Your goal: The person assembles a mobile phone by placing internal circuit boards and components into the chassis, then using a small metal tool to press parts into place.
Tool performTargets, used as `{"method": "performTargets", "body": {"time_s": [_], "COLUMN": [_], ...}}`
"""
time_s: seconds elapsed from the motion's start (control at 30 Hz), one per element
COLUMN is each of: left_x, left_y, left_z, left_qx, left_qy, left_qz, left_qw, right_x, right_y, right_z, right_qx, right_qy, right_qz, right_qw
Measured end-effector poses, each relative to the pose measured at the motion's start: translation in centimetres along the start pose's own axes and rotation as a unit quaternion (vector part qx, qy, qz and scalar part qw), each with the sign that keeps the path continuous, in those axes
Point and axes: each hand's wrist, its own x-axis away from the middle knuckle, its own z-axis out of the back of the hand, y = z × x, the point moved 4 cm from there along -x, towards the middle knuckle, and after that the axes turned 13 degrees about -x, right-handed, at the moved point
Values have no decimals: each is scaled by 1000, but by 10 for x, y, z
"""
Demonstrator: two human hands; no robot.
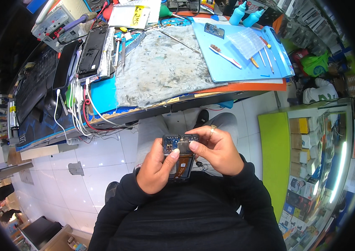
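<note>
Above my lap I hold an opened smartphone (180, 166), its inside facing up. A blue circuit board (170, 144) shows at its far end, and a brown flex cable (182, 166) runs along its middle. My left hand (155, 168) wraps the phone's left side, with the thumb lying on the board's near edge. With my right hand (220, 151), a ring on one finger, I pinch the far right corner, thumb on top by a grey metal plate (184, 146). The fingers under the phone are hidden.
Ahead stands a workbench with a stained grey cloth (165, 62) and a blue mat (219, 71) bearing a toothbrush (226, 57), a circuit board (214, 30) and bubble wrap (250, 43). Phones (93, 52) and white cables (77, 106) crowd its left. A glass display case (319, 167) stands right.
</note>
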Motion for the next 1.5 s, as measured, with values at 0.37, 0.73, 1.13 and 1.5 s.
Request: {"method": "performTargets", "body": {"time_s": [0.37,0.73,1.13,1.5], "left_x": [0,-2,5,10], "left_y": [-7,-8,-16,-7], "left_z": [-4,-3,-8,-7], "left_qx": [60,22,11,-21], "left_qy": [-2,32,-4,-75], "left_qz": [25,12,19,57], "left_qw": [998,999,1000,995], "right_x": [-2,-1,5,4], "right_y": [15,2,-4,5], "right_z": [4,-3,-15,-3], "right_qx": [23,194,437,210], "right_qy": [22,31,-35,2], "right_qz": [42,222,374,99], "right_qw": [999,955,817,973]}}
